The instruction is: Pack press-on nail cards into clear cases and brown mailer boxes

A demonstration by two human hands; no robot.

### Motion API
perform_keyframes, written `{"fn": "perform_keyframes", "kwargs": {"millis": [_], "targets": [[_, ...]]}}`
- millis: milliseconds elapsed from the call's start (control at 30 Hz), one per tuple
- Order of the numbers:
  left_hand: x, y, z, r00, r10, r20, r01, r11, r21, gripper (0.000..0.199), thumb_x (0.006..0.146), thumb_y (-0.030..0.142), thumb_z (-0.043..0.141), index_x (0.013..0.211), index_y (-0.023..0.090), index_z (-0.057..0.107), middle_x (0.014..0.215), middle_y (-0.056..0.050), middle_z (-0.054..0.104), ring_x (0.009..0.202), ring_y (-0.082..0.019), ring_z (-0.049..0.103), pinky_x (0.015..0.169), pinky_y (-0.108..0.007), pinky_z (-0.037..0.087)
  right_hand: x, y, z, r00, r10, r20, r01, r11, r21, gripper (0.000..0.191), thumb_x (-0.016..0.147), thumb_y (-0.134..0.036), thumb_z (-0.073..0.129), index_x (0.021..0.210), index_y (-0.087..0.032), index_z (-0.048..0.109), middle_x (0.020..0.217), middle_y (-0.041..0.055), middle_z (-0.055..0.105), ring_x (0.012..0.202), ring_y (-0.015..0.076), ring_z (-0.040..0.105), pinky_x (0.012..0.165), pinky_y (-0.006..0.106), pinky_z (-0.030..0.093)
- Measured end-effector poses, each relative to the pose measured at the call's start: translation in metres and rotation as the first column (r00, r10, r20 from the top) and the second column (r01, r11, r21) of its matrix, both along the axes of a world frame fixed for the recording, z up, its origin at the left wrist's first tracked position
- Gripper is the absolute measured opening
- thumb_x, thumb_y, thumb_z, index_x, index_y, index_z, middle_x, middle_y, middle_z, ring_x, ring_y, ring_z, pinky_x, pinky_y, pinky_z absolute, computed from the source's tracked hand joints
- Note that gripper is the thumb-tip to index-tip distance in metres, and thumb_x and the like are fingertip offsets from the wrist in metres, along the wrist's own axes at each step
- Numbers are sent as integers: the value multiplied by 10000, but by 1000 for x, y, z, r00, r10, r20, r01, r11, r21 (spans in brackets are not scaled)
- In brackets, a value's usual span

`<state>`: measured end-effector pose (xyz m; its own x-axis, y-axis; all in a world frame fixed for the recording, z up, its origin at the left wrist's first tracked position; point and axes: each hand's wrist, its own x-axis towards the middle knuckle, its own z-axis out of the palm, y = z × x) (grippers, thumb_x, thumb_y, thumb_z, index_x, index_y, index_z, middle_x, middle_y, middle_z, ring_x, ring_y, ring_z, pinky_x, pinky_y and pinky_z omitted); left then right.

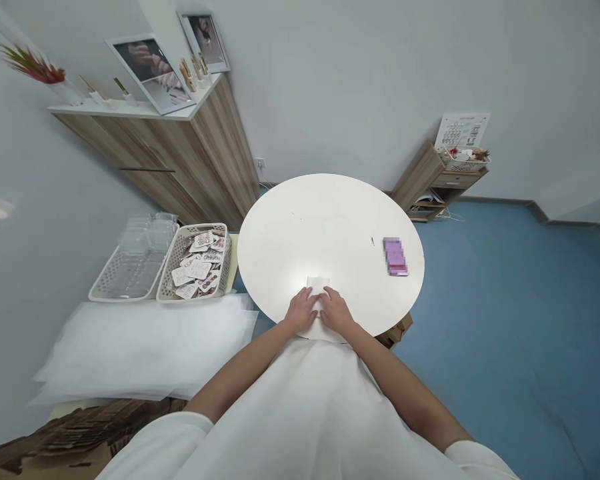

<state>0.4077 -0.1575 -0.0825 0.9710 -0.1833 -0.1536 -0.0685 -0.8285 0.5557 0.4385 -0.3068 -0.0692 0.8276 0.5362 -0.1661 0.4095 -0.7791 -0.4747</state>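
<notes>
We have both hands at the near edge of the round white worktop (325, 213), over a small white sheet-like piece (318, 283). Our left hand (301, 312) and right hand (336, 312) reach in from either side, fingers bent and somewhat apart, fingertips close together on it; we cannot tell whether either hand pinches an edge or only presses.

As for progress, the piece is laid out and in hand, but we see no clear sign that work on it is complete, and its folds or layers are too small to make out. To our right lies a blurred purple rectangular item (395, 256), untouched. To our left, the white basket (180, 301) holds many loose cards (199, 269), just beside translucent plastic sheets (150, 343), both away from our hands.
</notes>
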Motion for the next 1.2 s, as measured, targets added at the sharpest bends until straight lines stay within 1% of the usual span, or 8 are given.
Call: {"fn": "perform_keyframes", "kwargs": {"millis": [100, 200, 500, 767, 867, 967, 1100, 1200], "targets": [[3, 2, 3, 999, 17, -38, -20, 998, -62, 462, 714, 219, 551, 1164, 242, 448, 1354, -80, 360, 1270, -250, 283, 1014, -421, 259, 0, 2, 2, 994, 105, -19, -106, 992, -69, 637, 651, -217, 630, 1216, -207, 336, 1335, 118, 337, 1230, 272, 293, 911, 400, 361], [7, 5, 8, 998, 16, -54, -23, 990, -138, 476, 691, 231, 570, 1154, 226, 456, 1323, -93, 402, 1243, -249, 327, 1003, -407, 273, 6, 9, 2, 990, 135, -29, -137, 983, -122, 687, 634, -175, 637, 1234, -177, 303, 1254, 129, 416, 1183, 261, 355, 893, 380, 379], [-5, 6, 17, 997, -10, -81, -15, 952, -305, 471, 605, 214, 612, 1068, 241, 531, 1082, -63, 577, 1057, -265, 486, 920, -357, 331, 15, -9, 23, 945, 228, -233, -274, 943, -189, 324, 709, -191, 492, 1023, -160, 424, 877, 66, 579, 747, 186, 531, 624, 274, 360], [-7, -11, 2, 979, 158, -132, -193, 924, -331, 222, 766, 215, 463, 958, 227, 572, 1030, -63, 546, 991, -221, 476, 877, -352, 365, 43, -13, 33, 906, 219, -363, -280, 952, -125, 115, 756, -200, 447, 859, -188, 498, 841, 43, 553, 744, 164, 502, 623, 248, 341], [0, -12, -2, 963, 212, -169, -251, 932, -263, 179, 811, 266, 415, 882, 192, 561, 919, -74, 544, 886, -213, 508, 786, -342, 405, 60, -5, 29, 911, 232, -341, -281, 954, -102, 122, 752, -188, 438, 838, -174, 523, 922, 69, 521, 812, 170, 492, 687, 264, 377], [6, -15, -4, 923, 316, -221, -362, 906, -220, 192, 827, 266, 393, 944, 192, 526, 876, -61, 549, 849, -201, 525, 755, -327, 415, 72, 0, 20, 925, 220, -309, -263, 959, -105, 245, 781, -186, 397, 994, -171, 517, 947, 77, 518, 840, 181, 481, 725, 288, 389], [9, -22, -2, 841, 484, -241, -529, 830, -178, 375, 804, 241, 445, 1173, 203, 394, 1008, -63, 535, 879, -189, 534, 777, -326, 426, 75, 0, 3, 957, 185, -225, -209, 974, -89, 370, 837, -198, 336, 1193, -199, 438, 1051, 96, 502, 965, 217, 439, 797, 329, 369], [9, -26, 0, 830, 515, -215, -550, 819, -162, 392, 799, 218, 443, 1188, 203, 400, 1094, -84, 490, 885, -186, 530, 775, -332, 441, 70, 0, -8, 978, 97, -183, -113, 991, -77, 369, 847, -220, 351, 1203, -238, 450, 1147, 106, 446, 1017, 245, 408, 812, 356, 363]]}}
